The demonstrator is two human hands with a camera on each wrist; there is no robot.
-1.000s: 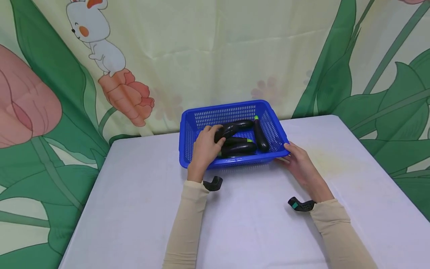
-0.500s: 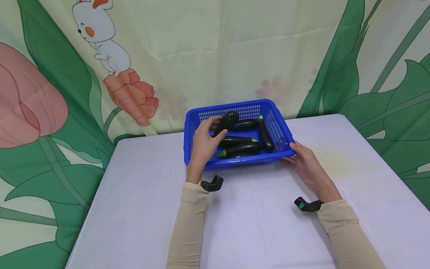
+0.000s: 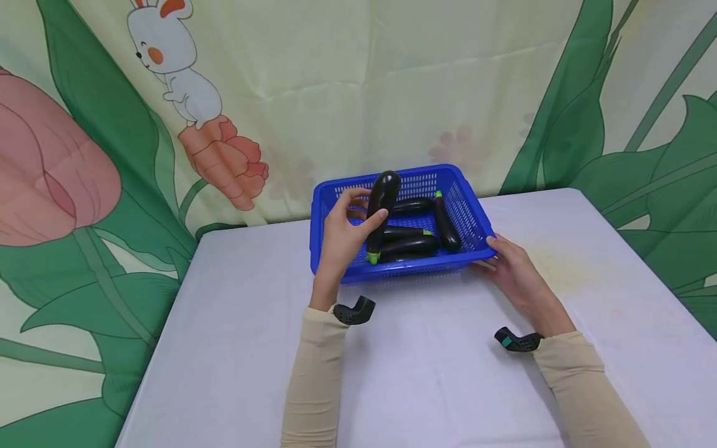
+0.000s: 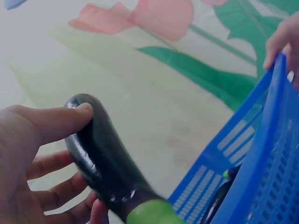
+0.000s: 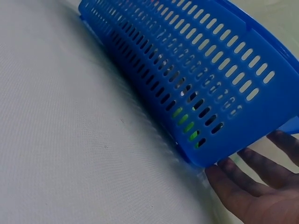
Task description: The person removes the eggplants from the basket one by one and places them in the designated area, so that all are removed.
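Observation:
My left hand point(image 3: 343, 238) pinches a glossy dark eggplant point(image 3: 383, 199) between thumb and fingers, over the left part of a blue plastic basket point(image 3: 358, 272). The eggplant stands nearly upright, its green stem end point(image 4: 154, 212) pointing down. Several more eggplants point(image 3: 446, 224) lie inside the basket, some along the near side and one against the right wall. My right hand point(image 3: 518, 274) grips the basket's near right corner, thumb on the rim. In the right wrist view its fingers point(image 5: 233, 189) reach under the basket's bottom edge.
A white cloth covers the table point(image 3: 426, 373) under the basket. Right behind the table hangs a curtain point(image 3: 420, 93) printed with leaves, flowers and a white rabbit. A black camera mount point(image 3: 355, 310) sits on the left wrist, another point(image 3: 518, 340) on the right.
My left hand has lifted the eggplant off the others and turned it from lying to nearly upright. My right hand keeps its hold on the basket corner.

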